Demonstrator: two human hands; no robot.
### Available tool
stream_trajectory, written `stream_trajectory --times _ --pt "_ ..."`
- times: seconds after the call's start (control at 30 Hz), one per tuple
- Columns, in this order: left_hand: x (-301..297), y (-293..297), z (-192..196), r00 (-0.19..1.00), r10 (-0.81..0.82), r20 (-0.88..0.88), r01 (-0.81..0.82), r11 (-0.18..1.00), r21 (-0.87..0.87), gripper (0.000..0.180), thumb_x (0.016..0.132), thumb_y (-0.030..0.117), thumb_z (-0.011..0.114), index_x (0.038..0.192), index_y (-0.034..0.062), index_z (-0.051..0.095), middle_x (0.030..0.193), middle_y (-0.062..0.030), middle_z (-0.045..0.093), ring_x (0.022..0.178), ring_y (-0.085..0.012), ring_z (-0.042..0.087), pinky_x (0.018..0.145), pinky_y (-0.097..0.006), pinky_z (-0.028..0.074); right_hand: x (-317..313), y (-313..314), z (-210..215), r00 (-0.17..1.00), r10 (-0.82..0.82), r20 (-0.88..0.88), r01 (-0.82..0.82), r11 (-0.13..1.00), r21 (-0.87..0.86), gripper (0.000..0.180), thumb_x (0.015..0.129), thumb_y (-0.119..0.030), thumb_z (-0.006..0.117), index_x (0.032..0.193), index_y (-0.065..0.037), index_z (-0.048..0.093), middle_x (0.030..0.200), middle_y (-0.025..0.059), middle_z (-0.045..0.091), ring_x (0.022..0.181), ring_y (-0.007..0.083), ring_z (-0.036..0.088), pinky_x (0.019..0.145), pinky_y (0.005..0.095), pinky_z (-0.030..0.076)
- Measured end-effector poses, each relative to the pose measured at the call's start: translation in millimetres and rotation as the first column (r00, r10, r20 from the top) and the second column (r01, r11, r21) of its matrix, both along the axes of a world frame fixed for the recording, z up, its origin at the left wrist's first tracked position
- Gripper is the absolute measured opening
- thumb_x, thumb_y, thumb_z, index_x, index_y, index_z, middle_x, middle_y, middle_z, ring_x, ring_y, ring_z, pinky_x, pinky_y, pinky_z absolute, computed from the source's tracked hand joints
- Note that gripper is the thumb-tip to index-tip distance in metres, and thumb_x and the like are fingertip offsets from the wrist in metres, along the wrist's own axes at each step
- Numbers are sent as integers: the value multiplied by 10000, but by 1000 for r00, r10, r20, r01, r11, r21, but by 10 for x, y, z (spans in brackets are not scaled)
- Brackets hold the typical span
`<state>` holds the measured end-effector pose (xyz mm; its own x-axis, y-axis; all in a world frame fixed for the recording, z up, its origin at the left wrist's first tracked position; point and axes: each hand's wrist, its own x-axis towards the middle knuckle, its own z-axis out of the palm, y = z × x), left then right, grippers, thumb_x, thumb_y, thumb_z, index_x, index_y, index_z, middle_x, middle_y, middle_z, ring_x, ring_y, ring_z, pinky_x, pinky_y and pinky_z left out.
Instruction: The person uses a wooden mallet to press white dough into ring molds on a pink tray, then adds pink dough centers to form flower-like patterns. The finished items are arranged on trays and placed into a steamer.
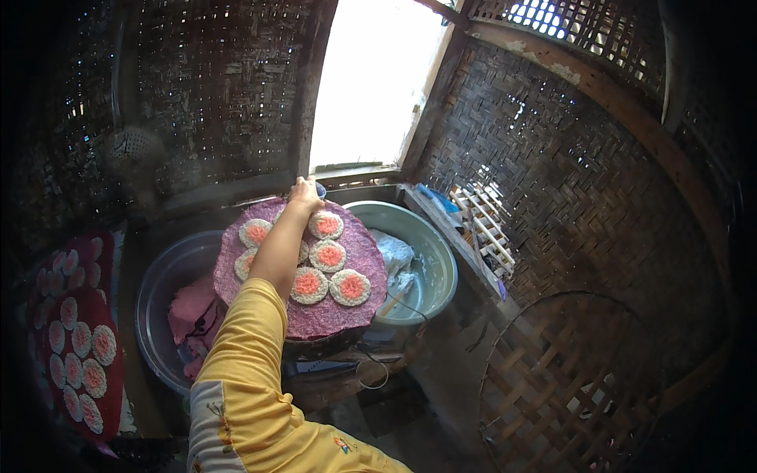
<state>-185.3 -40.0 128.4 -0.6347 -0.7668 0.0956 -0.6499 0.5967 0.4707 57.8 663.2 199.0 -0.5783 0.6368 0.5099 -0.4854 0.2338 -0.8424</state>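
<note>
My left arm, in a yellow sleeve, stretches over a round board or tray covered with mottled pink-purple cloth (347, 315). At its far edge my left hand (304, 194) is closed, with a small dark-blue object (320, 191) showing by the fingers. Whether the hand grips that object or the cloth's edge, I cannot tell. Several round, grainy cakes that look like rice crackers (327, 255), white with coral-pink centres, lie on the cloth. My forearm hides part of them. My right hand is out of view.
Beneath the tray's left side stands a dark purplish basin (150, 307) with pink cloth inside. A pale green basin (451, 276) on the right holds whitish material. More cakes lie on red cloth (110, 386) at far left. An openwork bamboo tray (552, 378) leans at right, by woven walls.
</note>
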Motion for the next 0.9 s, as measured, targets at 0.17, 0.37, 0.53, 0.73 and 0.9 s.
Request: stream_trajectory --times 0.17,0.37,0.53,0.73,0.9 --pt "288 255 236 906 -293 -305 102 851 -515 691 573 210 741 1188 32 480 1171 -184 477 1073 -332 520 904 -414 454 -157 77 -63 987 163 -13 -162 967 -196 563 752 -226 649 1215 57 500 1191 162 534 1024 281 548 844 397 467" --pt "1439 1177 679 491 -783 -382 544 618 -567 480 612 190 742 1032 17 585 1112 -202 538 1040 -329 546 896 -366 455 -585 939 -706 941 -256 -220 336 781 526 594 790 -415 672 1141 42 531 1059 149 587 879 254 602 709 319 516" --pt "3023 2241 68 505 -742 -442 839 541 51 666 563 122 748 1174 43 494 1205 -168 481 1090 -314 508 918 -363 437 -1341 1485 -1041 933 -30 -360 312 566 763 372 848 -380 612 1128 -138 569 1082 164 559 953 275 577 721 336 517" --pt "4298 2887 -1187 996 -90 -7 88 948 307 681 619 204 712 1232 54 455 1257 -232 419 1116 -389 480 935 -420 426 -1906 1327 -1085 911 47 -409 332 504 798 315 860 -251 617 1145 -130 561 1139 191 518 1022 322 540 837 375 486" --pt "4883 2706 -2149 960 269 -81 -257 957 134 715 649 240 710 1266 32 416 1288 -263 379 1160 -414 432 950 -416 415 -1935 682 -697 865 501 -36 -449 804 391 417 872 -198 570 1235 -23 463 1243 141 467 1020 266 547 766 317 491"
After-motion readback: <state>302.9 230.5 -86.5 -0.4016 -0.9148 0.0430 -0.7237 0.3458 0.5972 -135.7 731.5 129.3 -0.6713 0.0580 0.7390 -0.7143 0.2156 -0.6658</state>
